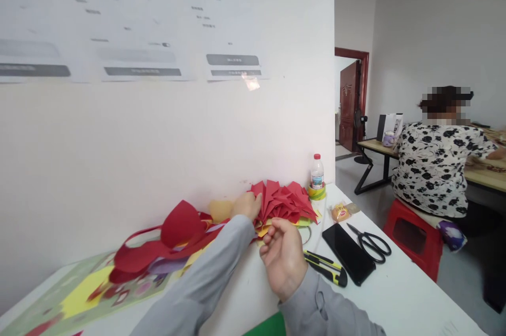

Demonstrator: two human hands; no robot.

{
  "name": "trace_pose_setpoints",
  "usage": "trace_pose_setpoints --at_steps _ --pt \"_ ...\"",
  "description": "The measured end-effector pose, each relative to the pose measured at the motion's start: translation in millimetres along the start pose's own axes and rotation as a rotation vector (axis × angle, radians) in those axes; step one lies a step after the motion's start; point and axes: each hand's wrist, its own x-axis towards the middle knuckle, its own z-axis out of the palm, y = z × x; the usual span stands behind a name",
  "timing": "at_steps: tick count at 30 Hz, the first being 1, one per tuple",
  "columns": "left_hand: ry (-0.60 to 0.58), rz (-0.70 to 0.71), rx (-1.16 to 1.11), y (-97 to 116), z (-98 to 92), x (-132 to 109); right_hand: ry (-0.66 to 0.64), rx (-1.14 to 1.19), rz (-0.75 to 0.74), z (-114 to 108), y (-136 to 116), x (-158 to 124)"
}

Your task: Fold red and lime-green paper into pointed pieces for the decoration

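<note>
My left hand (247, 205) reaches to the left end of a pile of red folded paper (282, 201) by the wall. Its fingers are curled against the paper there, with the fingertips partly hidden. Nearer to me, my right hand (283, 259) is held in front of the pile, palm turned inward, fingers loosely bent and nothing visible in them. Yellow paper pieces (265, 229) show beneath the red pile. To the left lie large red curved cut-outs (179, 225) and a tan rounded piece (220, 210), with purple and yellow pieces among them.
A yellow-black utility knife (326, 267), black phone (348, 253), scissors (373, 244) and wrapped snack (340, 213) lie on the right. A bottle (317, 171) stands in a tape roll (317, 191). A green sheet (266, 327) is at the front edge. A person (432, 167) sits on a red stool (413, 238).
</note>
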Motion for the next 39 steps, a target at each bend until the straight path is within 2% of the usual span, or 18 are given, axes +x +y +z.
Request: trace_pose_setpoints --at_steps 3,5,9,11,16,20,24,27,30,35,37,39 --pt "0.010 -0.059 0.153 -6 -25.8 -14 -0.013 -0.006 -0.056 5 -8 -10" --pt "0.015 -0.100 0.228 -19 -49.0 -29 -0.013 0.011 -0.076 11 -12 -18" --pt "0.029 -0.158 0.302 -62 -96.9 -77 0.039 0.017 -0.067 17 -14 -26" --pt "0.004 -0.199 0.295 -86 -113.7 -107 0.054 -0.019 -0.032 16 -10 -24" --pt "-0.110 -0.277 0.228 -131 -128.9 -175 0.047 -0.080 0.115 3 12 -15" --pt "-0.109 -0.336 0.232 -154 -131.8 -202 0.013 -0.162 0.206 -6 21 -13" --pt "-0.098 -0.394 0.302 -174 -144.6 -210 -0.046 -0.252 0.238 -9 17 -13" --pt "-0.080 -0.440 0.363 -191 -165.8 -208 -0.072 -0.301 0.240 -16 18 -8" --pt "-0.038 -0.486 0.408 -207 -193.7 -200 -0.094 -0.464 0.191 -32 32 -1" --pt "0.096 -0.529 0.426 -234 -233.3 -181 -0.084 -0.603 0.288 -59 64 1" --pt "0.164 -0.517 0.400 -246 -239.3 -172 -0.099 -0.655 0.309 -67 70 -2" --pt "0.236 -0.492 0.357 -258 -237.3 -161 -0.171 -0.774 0.246 -73 73 -3"
